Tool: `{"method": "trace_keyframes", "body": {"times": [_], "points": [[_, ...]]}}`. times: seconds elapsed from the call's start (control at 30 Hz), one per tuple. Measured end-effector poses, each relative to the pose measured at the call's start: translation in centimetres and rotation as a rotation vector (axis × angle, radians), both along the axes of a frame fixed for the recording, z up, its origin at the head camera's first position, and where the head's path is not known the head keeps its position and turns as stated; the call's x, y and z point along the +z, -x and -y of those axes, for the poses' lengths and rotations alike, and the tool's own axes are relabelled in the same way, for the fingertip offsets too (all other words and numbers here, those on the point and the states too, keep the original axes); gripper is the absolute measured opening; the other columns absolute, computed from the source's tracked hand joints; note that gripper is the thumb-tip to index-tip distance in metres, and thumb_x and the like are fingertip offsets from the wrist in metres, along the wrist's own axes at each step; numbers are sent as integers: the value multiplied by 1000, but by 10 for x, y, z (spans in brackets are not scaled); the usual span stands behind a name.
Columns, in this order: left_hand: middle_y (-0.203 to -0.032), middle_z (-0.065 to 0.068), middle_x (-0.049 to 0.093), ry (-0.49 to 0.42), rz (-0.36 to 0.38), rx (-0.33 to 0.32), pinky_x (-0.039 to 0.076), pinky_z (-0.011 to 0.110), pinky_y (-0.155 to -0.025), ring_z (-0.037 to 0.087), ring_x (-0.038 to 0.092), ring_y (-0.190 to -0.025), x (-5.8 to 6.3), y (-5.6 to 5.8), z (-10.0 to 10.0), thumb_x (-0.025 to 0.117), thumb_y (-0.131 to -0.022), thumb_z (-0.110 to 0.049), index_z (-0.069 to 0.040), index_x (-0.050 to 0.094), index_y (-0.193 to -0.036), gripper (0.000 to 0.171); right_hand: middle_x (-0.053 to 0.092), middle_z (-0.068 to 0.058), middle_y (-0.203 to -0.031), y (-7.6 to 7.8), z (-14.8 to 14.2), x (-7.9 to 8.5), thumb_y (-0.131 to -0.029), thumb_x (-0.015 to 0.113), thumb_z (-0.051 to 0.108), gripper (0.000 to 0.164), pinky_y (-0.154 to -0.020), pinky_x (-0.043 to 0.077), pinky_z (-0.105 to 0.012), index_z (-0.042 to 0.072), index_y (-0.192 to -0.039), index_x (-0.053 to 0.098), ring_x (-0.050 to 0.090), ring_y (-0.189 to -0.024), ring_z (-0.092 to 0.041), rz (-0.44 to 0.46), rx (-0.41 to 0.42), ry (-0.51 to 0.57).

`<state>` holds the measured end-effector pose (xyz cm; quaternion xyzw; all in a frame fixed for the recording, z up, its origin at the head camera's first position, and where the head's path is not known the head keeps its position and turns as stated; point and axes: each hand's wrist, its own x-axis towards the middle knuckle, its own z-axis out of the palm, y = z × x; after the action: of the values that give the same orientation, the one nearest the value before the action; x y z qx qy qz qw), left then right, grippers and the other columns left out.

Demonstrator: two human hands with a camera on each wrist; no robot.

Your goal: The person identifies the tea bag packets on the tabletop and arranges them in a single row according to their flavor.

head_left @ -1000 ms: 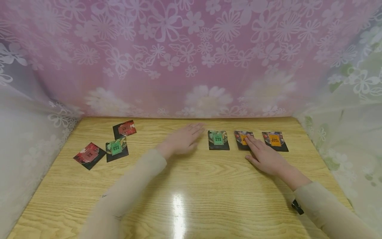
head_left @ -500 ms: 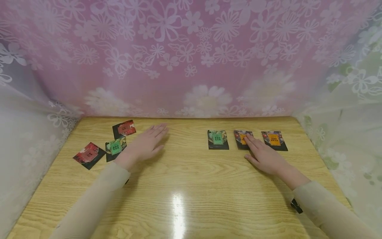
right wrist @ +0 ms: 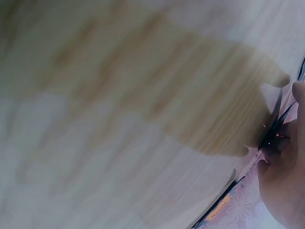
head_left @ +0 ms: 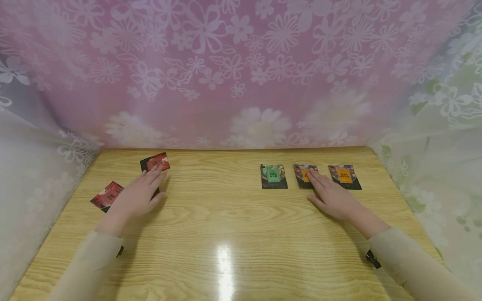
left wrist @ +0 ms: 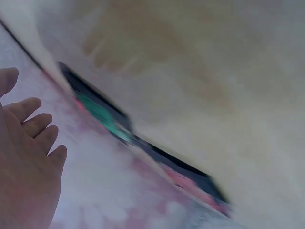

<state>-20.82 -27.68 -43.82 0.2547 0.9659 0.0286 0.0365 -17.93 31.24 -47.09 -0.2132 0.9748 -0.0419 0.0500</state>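
Note:
My left hand (head_left: 135, 196) hovers with straight fingers over the left group of flat black packets. Its fingertips overlap the upper red-labelled packet (head_left: 162, 159) in the head view, while the other red-labelled packet (head_left: 103, 198) lies partly behind the hand. The green-labelled packet (left wrist: 97, 109) between them is mostly hidden from above, but the left wrist view shows it below the raised hand. On the right side, the extended fingers of my right hand (head_left: 335, 198) rest on an orange-labelled packet (head_left: 300, 170). A second orange-labelled packet (head_left: 344, 175) lies just right of that.
Another green-labelled packet (head_left: 274, 176) completes a row with the two orange ones near the back of the wooden table (head_left: 211, 217). Behind the table hangs a pink flowered curtain (head_left: 211, 100), and pale curtains flank both sides.
My left hand has swept leftward from beside the right-hand row to above the left packets, covering the green one there. The right hand stays on its orange packet.

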Motion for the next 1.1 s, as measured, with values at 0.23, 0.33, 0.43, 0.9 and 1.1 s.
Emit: {"method": "trace_keyframes", "body": {"times": [0.23,0.33,0.43,0.9,1.1], "points": [[-170,30,30,5,34,76,27,67,-128,50,29,-158,-4,-17,34,59,-110,-33,4,35,-163,69,22,-28,-174,0,0,-1,-112,54,39,76,-128,32,-64,-6,-166,25,32,-157,-49,-4,1,0],[-169,32,30,13,43,101,27,68,-127,52,30,-157,-6,-20,44,59,-109,-30,6,35,-162,68,22,-28,-174,0,0,0,-112,53,40,76,-128,32,-63,-6,-166,25,32,-157,-49,-5,1,-1],[-168,33,32,21,40,106,29,68,-127,53,32,-155,-8,-21,50,58,-109,-28,8,37,-161,66,23,-28,-174,0,0,1,-112,54,39,76,-128,32,-63,-6,-166,25,31,-158,-49,-7,1,-3],[-170,32,29,74,75,96,29,67,-127,50,31,-156,-15,-12,50,56,-110,-20,7,31,-164,65,23,-29,-173,-1,2,4,-111,57,36,76,-129,31,-63,-8,-165,26,31,-158,-48,-11,8,8],[-171,32,27,68,86,99,29,67,-127,51,30,-157,-20,-10,49,56,-110,-19,8,28,-164,67,22,-29,-174,-1,1,4,-111,56,37,76,-129,29,-63,-7,-166,25,29,-159,-47,0,4,1]]}}
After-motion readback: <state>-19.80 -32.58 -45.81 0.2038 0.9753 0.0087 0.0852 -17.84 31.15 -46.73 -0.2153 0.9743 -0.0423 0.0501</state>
